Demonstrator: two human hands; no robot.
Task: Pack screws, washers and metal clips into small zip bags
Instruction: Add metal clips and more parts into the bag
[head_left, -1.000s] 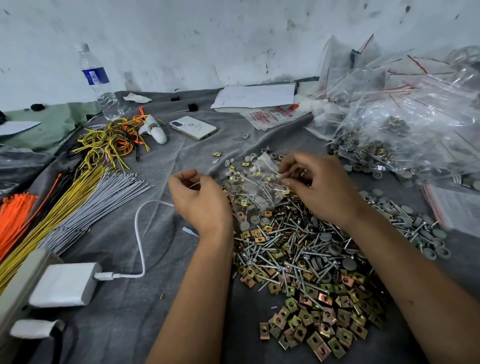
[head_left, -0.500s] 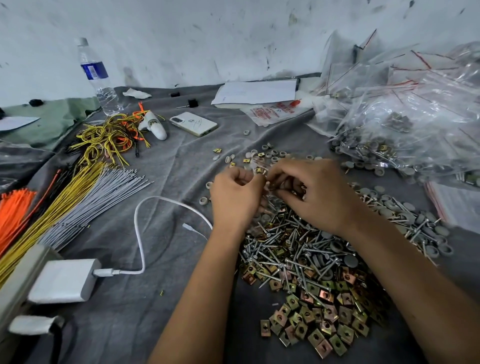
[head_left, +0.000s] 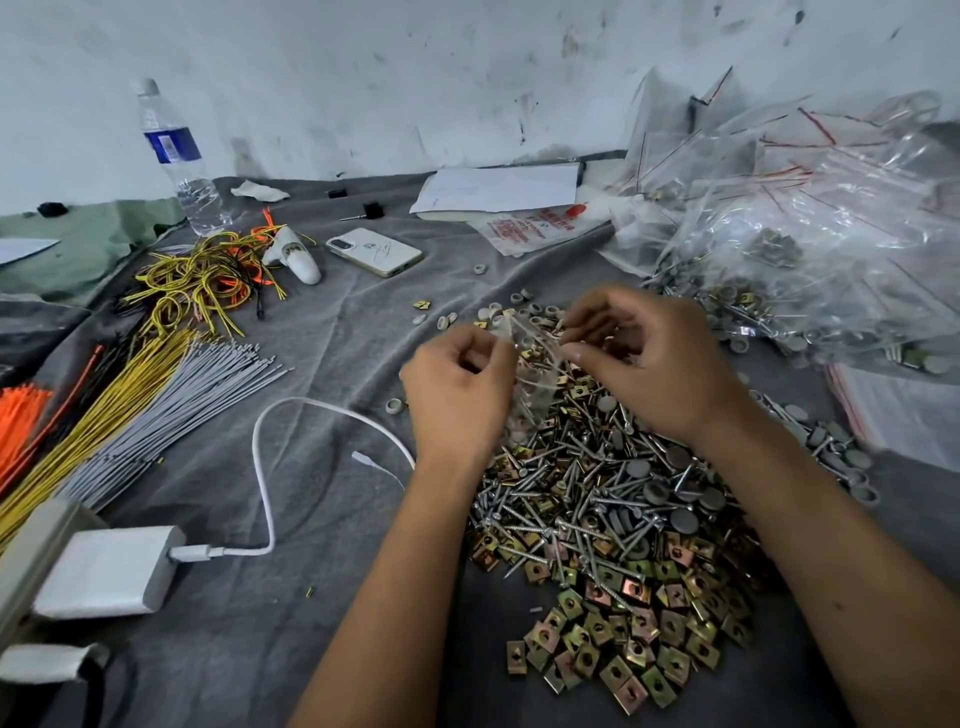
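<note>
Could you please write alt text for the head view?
Left hand and right hand pinch a small clear zip bag over a heap of silver screws, grey washers and brass-coloured square metal clips on grey cloth.

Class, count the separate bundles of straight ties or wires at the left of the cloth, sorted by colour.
3: orange bundle at the far left edge, yellow bundle beside it, grey bundle nearest the hands. Dark strands between may be a fourth.

No legible text on any label.
</note>
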